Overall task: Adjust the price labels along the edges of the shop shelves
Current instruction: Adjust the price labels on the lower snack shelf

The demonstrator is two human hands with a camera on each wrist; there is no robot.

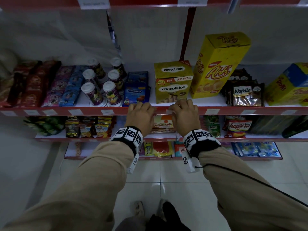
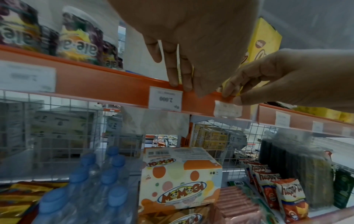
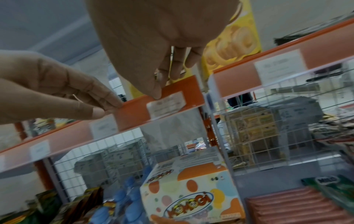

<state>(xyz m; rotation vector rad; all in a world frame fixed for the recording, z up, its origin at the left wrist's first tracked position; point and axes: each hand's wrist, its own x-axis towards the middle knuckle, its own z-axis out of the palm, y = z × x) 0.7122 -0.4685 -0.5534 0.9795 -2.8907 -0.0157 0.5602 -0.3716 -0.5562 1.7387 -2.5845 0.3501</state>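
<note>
The red shelf-edge rail (image 1: 116,111) carries several white price labels behind a clear strip. My left hand (image 1: 143,108) pinches the rail's top edge, fingers (image 2: 180,84) just above a "2.000" label (image 2: 165,100) and thumb in front, as the right wrist view shows (image 3: 107,107). My right hand (image 1: 180,107) is close beside it on the right. It pinches the top of a small, worn price label (image 2: 228,109) between thumb and fingers (image 2: 232,97). That label (image 3: 165,104) sits slightly crooked in the rail, and in the head view only its left end (image 1: 168,111) shows.
Right behind my hands stands a chocolatos box (image 1: 173,82), with a tall yellow Ahh box (image 1: 218,64) to its right, a blue SariWangi pack (image 1: 135,89) and drink cups (image 1: 101,84) to its left. A Momogi box (image 2: 180,178) and water bottles (image 2: 99,181) fill the shelf below.
</note>
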